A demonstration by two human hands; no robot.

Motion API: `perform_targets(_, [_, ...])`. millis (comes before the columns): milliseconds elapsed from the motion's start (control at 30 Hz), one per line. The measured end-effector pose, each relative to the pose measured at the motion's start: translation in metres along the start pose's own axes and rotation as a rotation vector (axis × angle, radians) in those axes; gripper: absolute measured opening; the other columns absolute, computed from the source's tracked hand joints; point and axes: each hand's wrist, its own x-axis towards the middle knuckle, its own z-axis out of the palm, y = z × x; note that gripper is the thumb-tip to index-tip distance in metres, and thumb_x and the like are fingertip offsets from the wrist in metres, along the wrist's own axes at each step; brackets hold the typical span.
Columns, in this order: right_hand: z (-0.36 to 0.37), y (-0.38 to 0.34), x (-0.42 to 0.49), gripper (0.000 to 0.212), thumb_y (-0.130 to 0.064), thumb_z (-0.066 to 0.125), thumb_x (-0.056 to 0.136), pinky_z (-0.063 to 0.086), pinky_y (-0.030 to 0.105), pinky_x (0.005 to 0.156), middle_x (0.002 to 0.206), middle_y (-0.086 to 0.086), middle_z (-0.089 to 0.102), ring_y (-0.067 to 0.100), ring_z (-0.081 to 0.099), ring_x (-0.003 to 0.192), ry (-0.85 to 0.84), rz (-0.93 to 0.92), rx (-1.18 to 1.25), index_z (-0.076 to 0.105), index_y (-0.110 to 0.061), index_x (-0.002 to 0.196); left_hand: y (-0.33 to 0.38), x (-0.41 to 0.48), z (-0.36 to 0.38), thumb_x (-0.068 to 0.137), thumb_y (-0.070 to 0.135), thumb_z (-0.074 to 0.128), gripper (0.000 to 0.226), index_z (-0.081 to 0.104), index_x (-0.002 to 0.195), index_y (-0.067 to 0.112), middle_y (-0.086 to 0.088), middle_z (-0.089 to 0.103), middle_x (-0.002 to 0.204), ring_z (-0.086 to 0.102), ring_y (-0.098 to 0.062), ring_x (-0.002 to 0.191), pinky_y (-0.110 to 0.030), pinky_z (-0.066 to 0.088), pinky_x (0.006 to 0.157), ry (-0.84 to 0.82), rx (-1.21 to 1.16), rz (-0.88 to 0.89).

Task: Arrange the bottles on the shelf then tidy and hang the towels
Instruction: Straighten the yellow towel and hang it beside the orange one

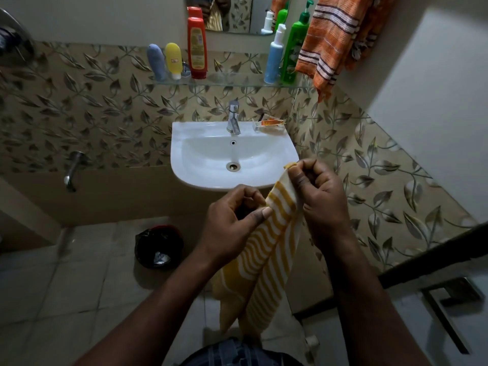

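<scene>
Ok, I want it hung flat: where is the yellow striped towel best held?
Probably at its top edge, from above, one grip per corner. The yellow striped towel hangs bunched in a long strip; the right hand pinches its top end, the left hand a side edge lower down.

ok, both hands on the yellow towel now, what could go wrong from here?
1. The yellow towel is held only near its top by the left hand and right hand; the long part hangs low and may drag on the floor.
2. The orange towel hangs right beside the green bottle at the end of the glass shelf; hanging another there could knock it off.
</scene>
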Motion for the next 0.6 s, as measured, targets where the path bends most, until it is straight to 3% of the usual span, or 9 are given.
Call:
perform_targets(67, [-0.001, -0.001, 0.002, 0.028, -0.022, 0.065, 0.099, 0.052, 0.026, 0.069, 0.088, 0.009, 0.062, 0.016, 0.056, 0.08, 0.006, -0.021, -0.001, 0.062, 0.006, 0.103, 0.0, -0.002, 0.003, 0.089, 0.035, 0.078, 0.016, 0.068, 0.097, 0.025, -0.003, 0.075, 0.091, 0.074, -0.028, 0.089, -0.059, 0.061, 0.078, -0.019, 0.007, 0.007])
perform_targets(267, [-0.008, -0.011, 0.004, 0.008, -0.012, 0.062, 0.104, 0.05, 0.019, 0.066, 0.084, 0.002, 0.06, 0.006, 0.055, 0.075, 0.063, -0.056, -0.002, 0.063, -0.004, 0.101, 0.003, 0.0, 0.003, 0.091, 0.028, 0.081, 0.018, 0.065, 0.098, 0.028, 0.003, 0.071, 0.085, 0.072, -0.02, 0.079, -0.054, 0.062, 0.072, -0.065, 0.114, 0.058])
perform_targets(467, [-0.028, -0.016, 0.018, 0.009, -0.017, 0.065, 0.103, 0.056, 0.03, 0.072, 0.084, -0.004, 0.066, 0.009, 0.061, 0.078, 0.214, -0.106, -0.133, 0.066, -0.019, 0.094, -0.005, -0.008, 0.009, 0.092, 0.033, 0.075, 0.014, 0.065, 0.099, 0.028, 0.003, 0.07, 0.083, 0.07, -0.02, 0.077, -0.051, 0.061, 0.069, -0.042, 0.105, 0.006])
perform_targets(600, [-0.038, -0.013, 0.021, 0.013, -0.019, 0.066, 0.102, 0.056, 0.034, 0.074, 0.084, -0.005, 0.065, 0.01, 0.06, 0.08, 0.217, -0.125, -0.206, 0.065, -0.026, 0.09, -0.006, -0.001, 0.005, 0.089, 0.037, 0.075, 0.016, 0.078, 0.101, 0.027, 0.004, 0.077, 0.088, 0.075, -0.019, 0.084, -0.047, 0.064, 0.075, -0.02, 0.099, -0.086])
